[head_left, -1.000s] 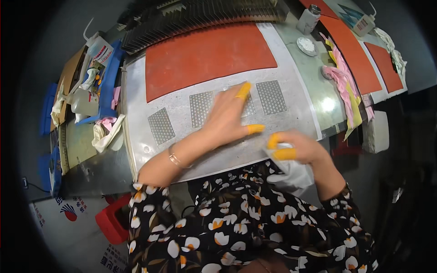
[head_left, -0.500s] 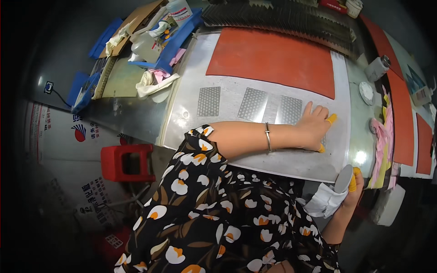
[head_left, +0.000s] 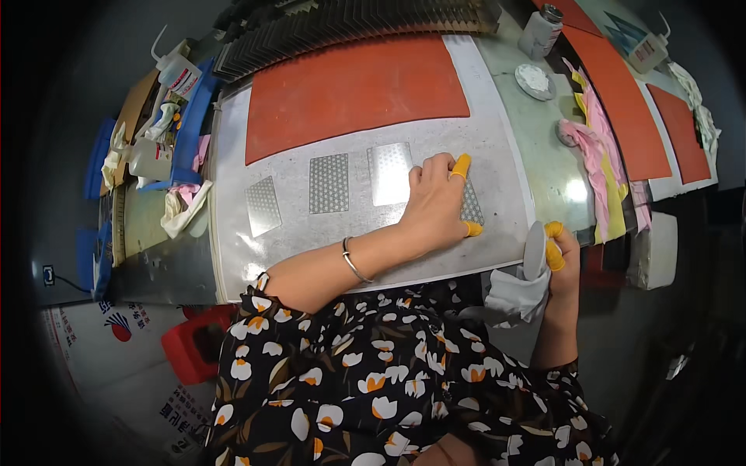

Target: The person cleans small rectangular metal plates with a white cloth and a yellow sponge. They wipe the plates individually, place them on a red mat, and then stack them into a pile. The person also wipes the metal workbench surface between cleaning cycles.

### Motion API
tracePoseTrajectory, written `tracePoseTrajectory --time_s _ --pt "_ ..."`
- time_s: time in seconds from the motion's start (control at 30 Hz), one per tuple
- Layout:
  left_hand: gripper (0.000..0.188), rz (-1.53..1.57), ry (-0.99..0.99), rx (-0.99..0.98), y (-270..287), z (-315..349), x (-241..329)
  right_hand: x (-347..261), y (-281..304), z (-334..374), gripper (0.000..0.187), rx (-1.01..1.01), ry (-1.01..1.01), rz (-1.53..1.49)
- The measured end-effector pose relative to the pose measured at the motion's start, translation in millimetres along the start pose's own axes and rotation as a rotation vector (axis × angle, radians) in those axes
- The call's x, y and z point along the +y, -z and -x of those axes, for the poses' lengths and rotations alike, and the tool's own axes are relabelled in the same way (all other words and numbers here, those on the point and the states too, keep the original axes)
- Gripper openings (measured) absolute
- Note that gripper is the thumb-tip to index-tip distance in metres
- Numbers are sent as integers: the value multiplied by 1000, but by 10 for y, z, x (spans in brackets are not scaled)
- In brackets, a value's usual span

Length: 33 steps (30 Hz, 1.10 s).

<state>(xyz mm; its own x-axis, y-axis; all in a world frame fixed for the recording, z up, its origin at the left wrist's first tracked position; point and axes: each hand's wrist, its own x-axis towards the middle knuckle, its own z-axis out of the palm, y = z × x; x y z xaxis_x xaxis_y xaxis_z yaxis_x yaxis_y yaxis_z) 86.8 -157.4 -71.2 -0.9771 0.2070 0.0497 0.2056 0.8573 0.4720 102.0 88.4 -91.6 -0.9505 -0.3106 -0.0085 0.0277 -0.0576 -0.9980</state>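
1. Head view: right of centre, the left hand (head_left: 434, 206) partly covers a patterned plate (head_left: 472, 208); its yellow-sheathed thumb and forefinger span the plate's ends, though whether they pinch or merely touch, I cannot tell.
2. Lower right of centre, the right hand (head_left: 566, 260) grasps a grey disc (head_left: 535, 250), with a white cloth (head_left: 515, 297) hanging just beneath.
3. Upper left, a blue tray (head_left: 189, 147) holds a spouted wash bottle (head_left: 180, 76) and a squat translucent bottle (head_left: 151, 159).
4. Upper right, a small dish (head_left: 549, 92) contains something white, near a metal-capped bottle (head_left: 540, 35).
5. Top, dark upright sheets (head_left: 350, 35) stand in a row behind an orange-red mat (head_left: 357, 93).
6. Mid-frame, three more plates (head_left: 329, 183) lie left of the hand; the left forearm (head_left: 315, 277) crosses below them.
7. Right, pink and yellow cloths (head_left: 592, 144) lie bunched.
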Motion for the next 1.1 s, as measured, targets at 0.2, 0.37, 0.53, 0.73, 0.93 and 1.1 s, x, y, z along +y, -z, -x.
tracePoseTrajectory --time_s 0.2,0.37,0.53,0.73,0.93,1.1 --pt "71 -61 -242 -29 249 -62 68 -35 -24 31 25 -10 3 -3" --pt "79 287 -280 104 381 -156 -157 21 15 36 23 -14 38 46" --pt "82 375 -282 23 383 -43 -407 -5 21 -12 20 -32 39 26" --pt "102 -125 -57 -94 513 105 -599 -1 42 21 20 -43 -30 -30" --pt "96 -140 25 -77 569 150 -653 36 32 18 20 -6 -56 -44" --pt "74 -201 -183 -89 775 142 -566 22 25 35 20 29 -77 -12"
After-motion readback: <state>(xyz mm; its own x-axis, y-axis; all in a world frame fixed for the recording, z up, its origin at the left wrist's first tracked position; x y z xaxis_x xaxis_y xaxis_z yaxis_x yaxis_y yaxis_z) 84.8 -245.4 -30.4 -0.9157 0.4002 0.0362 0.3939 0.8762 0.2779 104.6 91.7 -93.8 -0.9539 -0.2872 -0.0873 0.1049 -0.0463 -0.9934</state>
